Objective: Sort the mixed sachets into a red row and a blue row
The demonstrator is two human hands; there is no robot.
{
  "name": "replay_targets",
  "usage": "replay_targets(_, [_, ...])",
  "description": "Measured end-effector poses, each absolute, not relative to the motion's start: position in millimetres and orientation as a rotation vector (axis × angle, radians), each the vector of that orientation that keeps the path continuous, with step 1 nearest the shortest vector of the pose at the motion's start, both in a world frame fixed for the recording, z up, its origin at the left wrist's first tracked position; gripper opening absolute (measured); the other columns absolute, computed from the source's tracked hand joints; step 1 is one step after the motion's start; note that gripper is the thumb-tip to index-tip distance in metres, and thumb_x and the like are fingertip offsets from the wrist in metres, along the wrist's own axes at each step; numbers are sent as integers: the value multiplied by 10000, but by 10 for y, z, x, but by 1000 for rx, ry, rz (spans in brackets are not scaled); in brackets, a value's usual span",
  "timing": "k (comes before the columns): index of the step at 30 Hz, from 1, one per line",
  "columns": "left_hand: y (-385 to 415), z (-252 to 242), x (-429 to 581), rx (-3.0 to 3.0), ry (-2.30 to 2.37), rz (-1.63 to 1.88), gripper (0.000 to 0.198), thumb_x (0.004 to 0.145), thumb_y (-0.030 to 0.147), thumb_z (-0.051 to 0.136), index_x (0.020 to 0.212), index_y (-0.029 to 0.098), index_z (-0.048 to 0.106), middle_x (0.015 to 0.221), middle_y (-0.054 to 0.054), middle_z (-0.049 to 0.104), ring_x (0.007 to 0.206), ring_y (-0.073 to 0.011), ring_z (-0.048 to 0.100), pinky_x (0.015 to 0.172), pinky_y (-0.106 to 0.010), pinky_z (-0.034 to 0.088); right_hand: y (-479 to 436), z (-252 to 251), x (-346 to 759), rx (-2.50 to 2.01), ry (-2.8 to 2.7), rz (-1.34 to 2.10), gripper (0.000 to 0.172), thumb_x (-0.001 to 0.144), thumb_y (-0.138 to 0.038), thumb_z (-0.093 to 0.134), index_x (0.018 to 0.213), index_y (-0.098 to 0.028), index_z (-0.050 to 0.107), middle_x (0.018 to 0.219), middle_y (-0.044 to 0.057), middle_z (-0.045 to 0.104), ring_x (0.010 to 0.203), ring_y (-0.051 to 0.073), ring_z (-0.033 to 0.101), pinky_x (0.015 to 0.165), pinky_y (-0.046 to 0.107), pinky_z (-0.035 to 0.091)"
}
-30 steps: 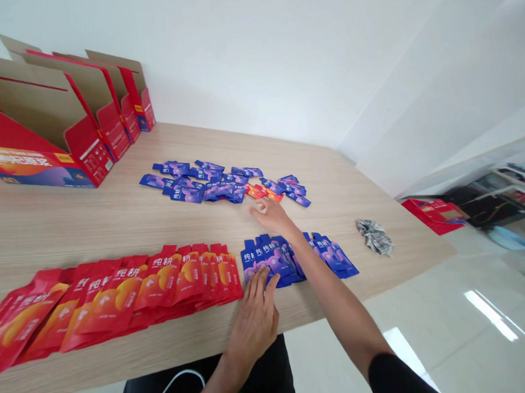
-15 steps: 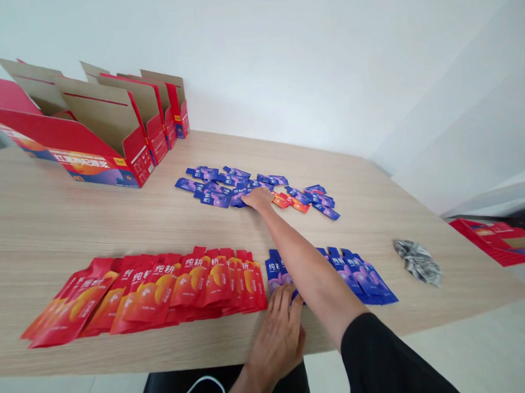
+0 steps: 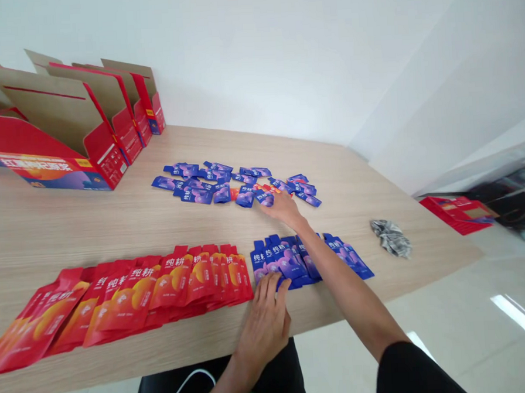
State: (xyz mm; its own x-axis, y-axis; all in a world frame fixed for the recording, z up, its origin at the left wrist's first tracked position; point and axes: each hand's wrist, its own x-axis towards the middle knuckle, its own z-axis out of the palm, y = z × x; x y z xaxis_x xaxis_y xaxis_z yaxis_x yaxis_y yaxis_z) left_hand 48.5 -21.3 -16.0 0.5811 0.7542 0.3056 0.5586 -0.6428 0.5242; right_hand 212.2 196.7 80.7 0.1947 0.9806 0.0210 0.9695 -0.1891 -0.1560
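Observation:
My left hand (image 3: 265,313) lies at the near end of a row of overlapping blue pouches (image 3: 287,257), fingers stretched out and fingertips touching the lowest ones. Across the table, my right hand (image 3: 284,209) is closed at the edge of a small blue pouch (image 3: 265,198); its fingertips are partly hidden. Around it, several more blue pouches (image 3: 197,193) lie scattered, with a few red-orange pouches (image 3: 235,194) among them. Left of my left hand, red pouches (image 3: 138,291) with orange fruit prints form a long overlapping row along the near edge.
Open red cardboard boxes (image 3: 62,166) with raised flaps stand at the back left. A crumpled grey-and-white cloth (image 3: 391,238) lies on the right of the wooden table (image 3: 114,227). Beyond the right edge is another red box (image 3: 457,212). A white wall rises behind.
My right hand has moved right along the scattered pouches, toward the red-orange ones. My left hand stays by the blue row. The view has turned somewhat to the right.

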Motion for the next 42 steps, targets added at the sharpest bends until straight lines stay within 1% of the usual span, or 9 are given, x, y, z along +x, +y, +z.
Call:
replay_targets(5, [-208,-179,487,2495,1077,729,654,897,49,479,1537,171,424,1573,-163,526,1522,-340,459,1253,-592,403,915,653,2763,-2280,-1802,109,561,931,-457,635,1396,-143,659,1268,173,646,1204,310,655,1076,401,498])
replay_targets(9, [-186,-196,511,2488,1071,768,630,944,65,464,1559,186,397,1621,-167,471,1550,-335,419,1246,-578,408,327,420,2875,-2246,-1767,92,617,900,-439,660,1424,-112,645,1251,174,637,1194,311,653,1085,412,500])
replay_targets(16, [18,-123,771,2421,1097,781,559,1073,260,451,1610,173,323,1666,-184,438,1575,-323,380,1256,-608,379,118,299,2797,-2231,-1702,64,609,911,-449,639,1415,-108,653,1274,197,644,1199,337,648,1083,478,506])
replay_targets(20, [168,-108,924,2494,1130,712,607,1076,401,524,1616,171,371,1693,-191,403,1586,-374,347,1241,-642,386,85,259,2803,-2221,-1654,61,592,904,-432,644,1405,-115,659,1267,198,658,1208,345,649,1085,491,507])
replay_targets(22, [222,-110,939,2522,1132,667,559,1064,384,561,1576,187,450,1673,-178,437,1579,-391,354,1233,-659,390,71,233,2802,-2202,-1664,70,586,901,-420,644,1396,-107,662,1247,195,664,1190,343,655,1076,485,512])
replay_targets(26, [255,-101,889,2537,1068,614,450,1064,283,557,1510,227,533,1650,-127,482,1577,-360,367,1241,-649,394,57,191,2786,-2162,-1678,78,567,903,-410,639,1403,-142,658,1233,177,663,1166,339,653,1058,495,511])
replay_targets(31, [213,-118,878,2534,1081,630,460,1075,259,533,1533,221,507,1663,-123,471,1588,-343,356,1241,-619,411,53,184,2685,-2184,-1639,70,618,908,-416,636,1454,-128,619,1237,183,651,1189,343,634,1077,496,496])
replay_targets(37, [180,-188,911,2512,1119,680,580,1084,277,488,1632,150,347,1658,-165,480,1584,-316,373,1253,-588,401,24,262,2551,-2308,-1661,80,620,946,-434,626,1494,-144,599,1241,196,653,1193,354,622,1076,505,471])
replay_targets(42, [174,-203,913,2514,1099,691,535,1072,250,485,1596,178,403,1667,-152,466,1591,-328,358,1262,-602,382,-16,297,2569,-2326,-1719,99,600,980,-476,609,1495,-169,605,1251,187,654,1200,351,620,1064,503,466])
